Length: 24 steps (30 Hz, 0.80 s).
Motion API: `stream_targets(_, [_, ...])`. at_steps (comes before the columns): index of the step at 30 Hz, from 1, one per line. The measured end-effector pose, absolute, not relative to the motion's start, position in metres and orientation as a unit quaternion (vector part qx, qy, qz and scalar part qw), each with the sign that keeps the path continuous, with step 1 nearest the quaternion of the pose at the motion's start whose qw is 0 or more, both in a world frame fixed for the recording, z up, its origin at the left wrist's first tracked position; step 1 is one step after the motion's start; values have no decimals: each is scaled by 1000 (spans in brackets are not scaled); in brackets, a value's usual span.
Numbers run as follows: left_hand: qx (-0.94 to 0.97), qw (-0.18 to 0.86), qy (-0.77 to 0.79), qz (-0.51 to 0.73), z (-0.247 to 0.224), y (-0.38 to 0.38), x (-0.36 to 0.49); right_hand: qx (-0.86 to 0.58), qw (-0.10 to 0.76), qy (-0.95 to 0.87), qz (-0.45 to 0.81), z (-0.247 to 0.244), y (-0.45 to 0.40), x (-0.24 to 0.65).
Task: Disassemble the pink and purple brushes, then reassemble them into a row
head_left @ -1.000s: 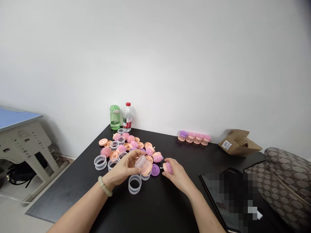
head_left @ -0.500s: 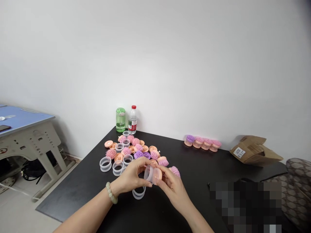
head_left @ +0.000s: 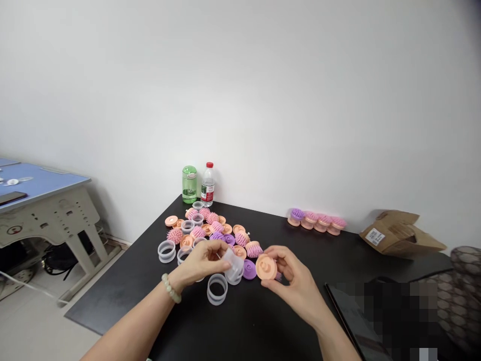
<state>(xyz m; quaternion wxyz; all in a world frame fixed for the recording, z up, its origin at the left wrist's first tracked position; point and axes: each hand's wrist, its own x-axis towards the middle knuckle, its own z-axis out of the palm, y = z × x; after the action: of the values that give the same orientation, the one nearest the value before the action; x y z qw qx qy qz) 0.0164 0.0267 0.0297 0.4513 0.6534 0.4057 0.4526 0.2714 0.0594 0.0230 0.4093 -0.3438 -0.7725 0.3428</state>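
Note:
My left hand (head_left: 205,261) grips a translucent plastic ring (head_left: 234,265), tilted above the black table. In my right hand (head_left: 291,275) is a peach round brush cap (head_left: 266,267), held by its edge with a raised knob facing me. The two pieces are apart. Below my left hand, another clear ring (head_left: 217,289) lies on the table. A purple disc (head_left: 249,269) rests between the hands. Beyond them spread several pink bristled brush heads (head_left: 254,249), peach caps (head_left: 187,241) and clear rings (head_left: 166,251).
Several assembled brushes (head_left: 316,221) stand in a row by the wall. A green bottle (head_left: 189,184) and a red-capped water bottle (head_left: 207,185) stand at the back corner. An open cardboard box (head_left: 402,233) sits right, near a dark flat device (head_left: 353,321). A blue desk (head_left: 45,175) stands left.
The clear ring and the peach cap, together between my hands before, are now separated. My right hand has moved right with the cap; its knobbed side now shows. The view shifted slightly.

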Motion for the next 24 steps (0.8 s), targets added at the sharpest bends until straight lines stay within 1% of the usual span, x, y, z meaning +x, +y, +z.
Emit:
stream_targets(3, [782,310,395,369,32,21,19,-371,295,-819,324,38,59,279])
stream_targets(6, [867,188,361,286,23,18,29,-346,222,-868,277,39,58,276])
stream_targets(9, [900,99,361,225,14,18,36,-323,158,-902,237,29,57,268])
stream_targets(11, [905,62,373,193,12,19,36,-320,132,-915,206,21,58,264])
stream_targets(15, [903,22,396,164,17,19,31,-300,117,-936,144,13,61,258])
stream_targets(19, [890,-2,426,161,19,18,28,-311,143,-934,101,14,65,261])
stream_targets(22, [878,-18,449,162,18,18,28,-345,179,-916,99,15,72,272])
stream_targets(24, [876,-17,451,169,19,17,28,-397,184,-893,108,12,77,281])
